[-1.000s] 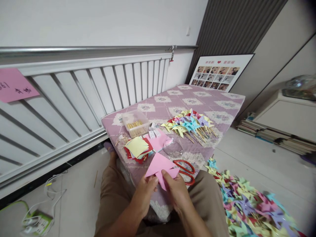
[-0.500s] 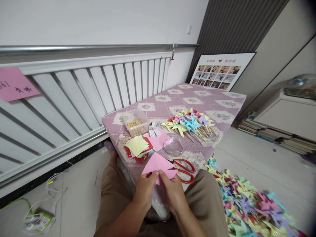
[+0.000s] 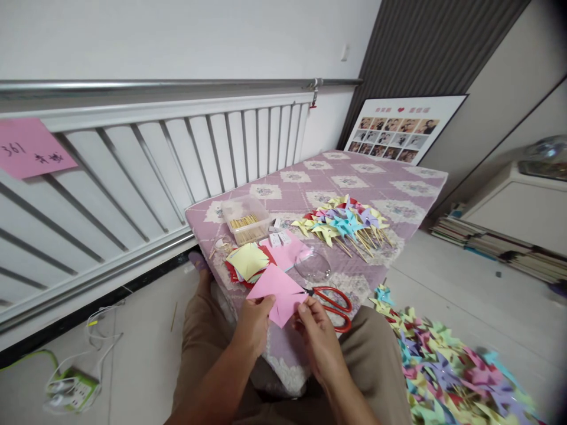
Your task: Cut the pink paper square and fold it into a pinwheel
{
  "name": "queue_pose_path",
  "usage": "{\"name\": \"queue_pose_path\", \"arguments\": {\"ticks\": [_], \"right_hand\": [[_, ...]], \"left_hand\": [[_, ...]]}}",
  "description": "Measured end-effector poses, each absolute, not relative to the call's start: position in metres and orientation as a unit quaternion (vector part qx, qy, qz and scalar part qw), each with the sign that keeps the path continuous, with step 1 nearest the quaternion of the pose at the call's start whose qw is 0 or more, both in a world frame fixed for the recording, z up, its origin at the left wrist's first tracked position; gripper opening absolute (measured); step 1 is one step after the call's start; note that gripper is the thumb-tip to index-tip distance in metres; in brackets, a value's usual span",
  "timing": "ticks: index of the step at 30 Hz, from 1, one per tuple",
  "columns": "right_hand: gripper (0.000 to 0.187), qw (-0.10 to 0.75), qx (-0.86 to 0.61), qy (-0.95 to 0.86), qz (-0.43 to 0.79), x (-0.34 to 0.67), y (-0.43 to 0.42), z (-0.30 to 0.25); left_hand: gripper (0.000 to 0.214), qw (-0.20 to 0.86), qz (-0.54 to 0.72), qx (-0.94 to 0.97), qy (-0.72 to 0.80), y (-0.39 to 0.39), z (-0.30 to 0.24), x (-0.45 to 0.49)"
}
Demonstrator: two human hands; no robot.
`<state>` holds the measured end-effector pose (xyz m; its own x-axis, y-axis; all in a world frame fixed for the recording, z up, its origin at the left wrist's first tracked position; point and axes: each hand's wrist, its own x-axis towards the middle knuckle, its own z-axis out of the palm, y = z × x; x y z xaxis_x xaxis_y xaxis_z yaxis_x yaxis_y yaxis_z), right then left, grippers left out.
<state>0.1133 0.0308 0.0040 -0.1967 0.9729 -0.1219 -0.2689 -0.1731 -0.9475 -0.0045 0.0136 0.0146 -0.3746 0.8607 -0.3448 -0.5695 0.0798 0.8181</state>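
Both hands hold one pink paper square [image 3: 275,285] with slits cut in from its corners. My left hand [image 3: 254,321] pinches its left corner, thumb on top. My right hand [image 3: 315,330] pinches the right corner between thumb and fingers. Red-handled scissors [image 3: 333,300] lie on the table just beyond my right hand, their blades partly under the paper. A stack of coloured paper squares [image 3: 248,261], yellow on top and red below, lies behind the pink square. Near it are a clear round dish [image 3: 313,265] with small bits in it and a pink sheet [image 3: 287,251].
A plastic box [image 3: 245,221] of short sticks stands on the cloth-covered table [image 3: 349,181]. A bunch of finished paper pinwheels [image 3: 348,224] lies to its right. Many more pinwheels [image 3: 452,366] cover the floor at right. A power strip [image 3: 77,389] with cables lies on the floor at left.
My hands have moved apart from the middle of the pink paper to its left and right corners. The paper has turned and now lies flatter. The view has shifted slightly.
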Motion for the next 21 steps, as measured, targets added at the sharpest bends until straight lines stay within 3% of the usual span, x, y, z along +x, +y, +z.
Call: {"name": "queue_pose_path", "arguments": {"ticks": [5,12,17,21], "right_hand": [[0.022,0.521,-0.405,-0.546,0.516,0.130,0.037,-0.006],[0.034,0.427,-0.328,-0.783,0.312,0.136,0.031,0.002],[0.036,0.378,-0.315,-0.838,0.236,0.133,0.033,-0.001],[0.032,0.376,-0.324,-0.840,0.220,0.135,0.034,-0.004]], "left_hand": [[0.037,0.566,0.685,0.123,0.442,0.024,0.024,-0.017],[0.030,0.593,0.676,0.152,0.410,0.030,0.030,-0.016],[0.031,0.614,0.665,0.176,0.386,0.027,0.024,-0.013],[0.019,0.621,0.649,0.191,0.396,0.023,0.023,-0.010]]}}
